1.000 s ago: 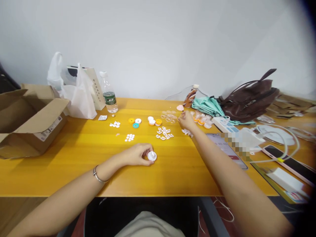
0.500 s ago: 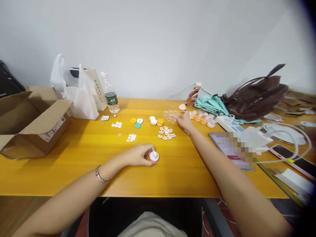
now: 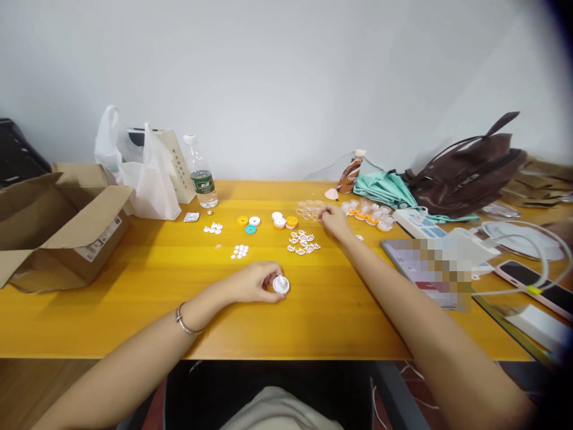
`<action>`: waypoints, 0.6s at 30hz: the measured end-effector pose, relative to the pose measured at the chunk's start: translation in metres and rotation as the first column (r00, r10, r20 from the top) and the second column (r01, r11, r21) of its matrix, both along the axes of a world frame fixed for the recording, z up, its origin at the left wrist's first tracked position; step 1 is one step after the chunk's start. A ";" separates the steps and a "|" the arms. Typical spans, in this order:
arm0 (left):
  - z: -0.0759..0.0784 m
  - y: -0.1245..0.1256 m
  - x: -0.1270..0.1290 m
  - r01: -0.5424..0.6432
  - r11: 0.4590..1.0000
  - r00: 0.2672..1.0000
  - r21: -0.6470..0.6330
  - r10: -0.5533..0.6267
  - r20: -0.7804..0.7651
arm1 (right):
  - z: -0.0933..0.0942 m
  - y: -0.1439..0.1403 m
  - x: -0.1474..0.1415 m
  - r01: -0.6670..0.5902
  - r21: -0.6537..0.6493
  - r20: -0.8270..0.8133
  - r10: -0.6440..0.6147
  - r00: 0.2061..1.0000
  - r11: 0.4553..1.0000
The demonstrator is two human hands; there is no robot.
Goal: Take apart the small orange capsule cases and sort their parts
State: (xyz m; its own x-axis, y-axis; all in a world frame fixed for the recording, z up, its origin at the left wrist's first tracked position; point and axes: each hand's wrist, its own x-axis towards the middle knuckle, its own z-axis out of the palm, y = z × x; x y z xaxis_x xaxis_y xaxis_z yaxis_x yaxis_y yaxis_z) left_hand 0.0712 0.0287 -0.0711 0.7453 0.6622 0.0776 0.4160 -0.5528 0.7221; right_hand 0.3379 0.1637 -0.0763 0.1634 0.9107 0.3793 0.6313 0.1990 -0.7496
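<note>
Yellow table; left hand curled around white cap.

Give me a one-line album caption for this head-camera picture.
Left hand holds a small white round part on the yellow table; right hand reaches among clear rings.

The tablet is partly blurred into squares, and the tiny clear pieces are too small to tell.

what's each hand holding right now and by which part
The left hand grips a small white round part by its rim. The right hand is among clear rings; any hold cannot be told.
</note>
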 end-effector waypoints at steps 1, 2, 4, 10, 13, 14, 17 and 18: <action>0.000 0.000 0.000 -0.001 1.000 1.000 0.001 0.001 0.000 | 0.001 -0.001 -0.002 -0.004 0.003 -0.009 0.004 1.000 1.000; -0.001 0.000 0.000 -0.002 1.000 1.000 0.002 0.002 -0.001 | 0.003 -0.003 -0.004 -0.016 0.005 -0.016 0.016 1.000 1.000; -0.001 0.001 0.000 0.000 1.000 1.000 0.001 0.000 -0.005 | 0.005 -0.014 -0.011 -0.074 -0.005 -0.018 0.074 0.997 0.997; -0.001 0.002 -0.001 -0.005 1.000 1.000 -0.024 0.005 -0.013 | 0.006 -0.092 -0.049 -0.428 -0.113 0.003 0.431 0.902 0.897; 0.000 0.004 -0.001 -0.010 1.000 0.999 -0.010 0.010 -0.040 | 0.007 -0.129 -0.065 -0.634 -0.157 -0.022 0.639 0.769 0.757; 0.000 0.005 -0.001 -0.006 1.000 0.999 -0.004 0.006 -0.043 | 0.007 -0.137 -0.068 -0.678 -0.177 -0.029 0.685 0.728 0.714; 0.000 0.006 -0.001 0.022 1.000 0.999 0.000 -0.022 -0.038 | 0.004 -0.147 -0.072 -0.752 -0.239 -0.091 0.757 0.647 0.614; -0.001 0.006 0.000 0.026 1.000 0.999 0.003 -0.026 -0.039 | 0.002 -0.146 -0.072 -0.765 -0.250 -0.131 0.762 0.634 0.593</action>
